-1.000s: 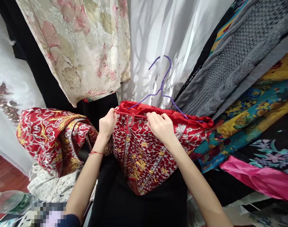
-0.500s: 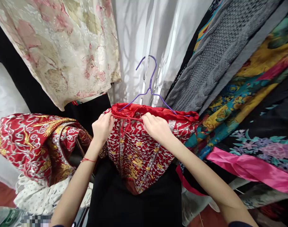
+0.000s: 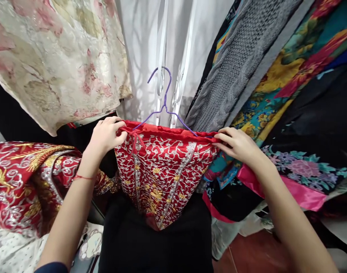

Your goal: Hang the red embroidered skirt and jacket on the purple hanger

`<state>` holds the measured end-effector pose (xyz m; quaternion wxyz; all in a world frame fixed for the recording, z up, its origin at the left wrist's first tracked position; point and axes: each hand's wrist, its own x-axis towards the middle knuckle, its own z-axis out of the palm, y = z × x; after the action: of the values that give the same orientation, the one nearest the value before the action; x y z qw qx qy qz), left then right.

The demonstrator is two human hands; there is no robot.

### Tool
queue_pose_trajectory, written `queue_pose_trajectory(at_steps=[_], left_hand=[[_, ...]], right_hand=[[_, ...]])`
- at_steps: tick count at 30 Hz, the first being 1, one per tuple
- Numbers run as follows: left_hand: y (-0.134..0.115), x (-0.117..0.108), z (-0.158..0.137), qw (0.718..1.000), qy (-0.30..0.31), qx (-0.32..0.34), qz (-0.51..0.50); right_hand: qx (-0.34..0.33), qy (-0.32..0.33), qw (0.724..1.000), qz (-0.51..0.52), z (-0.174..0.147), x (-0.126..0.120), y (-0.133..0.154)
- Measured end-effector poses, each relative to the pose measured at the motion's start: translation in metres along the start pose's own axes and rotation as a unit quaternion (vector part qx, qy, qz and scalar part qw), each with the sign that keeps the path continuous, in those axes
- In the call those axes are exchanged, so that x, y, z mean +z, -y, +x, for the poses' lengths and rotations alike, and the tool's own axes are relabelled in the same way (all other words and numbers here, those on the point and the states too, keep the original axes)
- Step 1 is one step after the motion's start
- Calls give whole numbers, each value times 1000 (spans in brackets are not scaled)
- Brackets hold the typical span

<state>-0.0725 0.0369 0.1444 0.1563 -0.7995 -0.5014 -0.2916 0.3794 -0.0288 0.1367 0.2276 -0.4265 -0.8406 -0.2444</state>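
Spanning the centre: one red embroidered garment (image 3: 159, 170), its waistband (image 3: 167, 132) pinched at the left end by the left hand (image 3: 108, 132) and at the right end by the right hand (image 3: 233, 143). One purple hanger (image 3: 165, 104), lower part inside the waistband; liable to slip or twist if either end is tugged unevenly. Far left, cream floral cloth (image 3: 76, 76); near left, second red embroidered piece (image 3: 16, 174). Right, grey knit (image 3: 233, 72) and black floral garment (image 3: 307, 168), crowding the right hand's room.

We have a red satin garment with silver and gold embroidery (image 3: 162, 174) tapering downward, its upper edge spread nearly straight; our thin purple wire hanger (image 3: 165, 106) points hook-up, lower arms tucked inside.
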Motion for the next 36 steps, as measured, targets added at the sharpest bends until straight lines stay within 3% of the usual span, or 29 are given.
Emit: queue_pose_trajectory(at_steps=[3,6,10,13,15,18,21,23,27,30,33,36], left_hand=[[13,1,-2,998,23,-7,-59],[22,5,-9,991,-26,-22,-132],[26,11,-17,980,-100,-72,-155],[23,11,-22,975,-107,-96,-168],[20,9,-25,973,-97,-104,-184],[20,6,-25,968,-101,-163,-161],[24,2,-23,962,-124,-219,-106],[28,2,-23,963,-132,-217,-88],[35,9,-29,963,-102,-213,-129],[36,14,-32,959,-85,-205,-176],[35,14,-33,952,-72,-209,-211],[33,9,-34,953,-66,-203,-216]], right_hand=[[7,-30,996,83,6,5,-4],[41,-84,978,188,17,8,2],[131,-162,928,310,38,18,15],[162,-199,884,391,59,28,27],[154,-182,875,421,73,32,33],[141,-176,875,428,88,32,36],[160,-247,870,396,89,33,33],[175,-263,875,367,82,41,34],[187,-196,902,336,60,70,44],[210,-178,902,332,47,87,53],[213,-201,907,302,45,87,58],[147,-185,933,273,48,74,59]])
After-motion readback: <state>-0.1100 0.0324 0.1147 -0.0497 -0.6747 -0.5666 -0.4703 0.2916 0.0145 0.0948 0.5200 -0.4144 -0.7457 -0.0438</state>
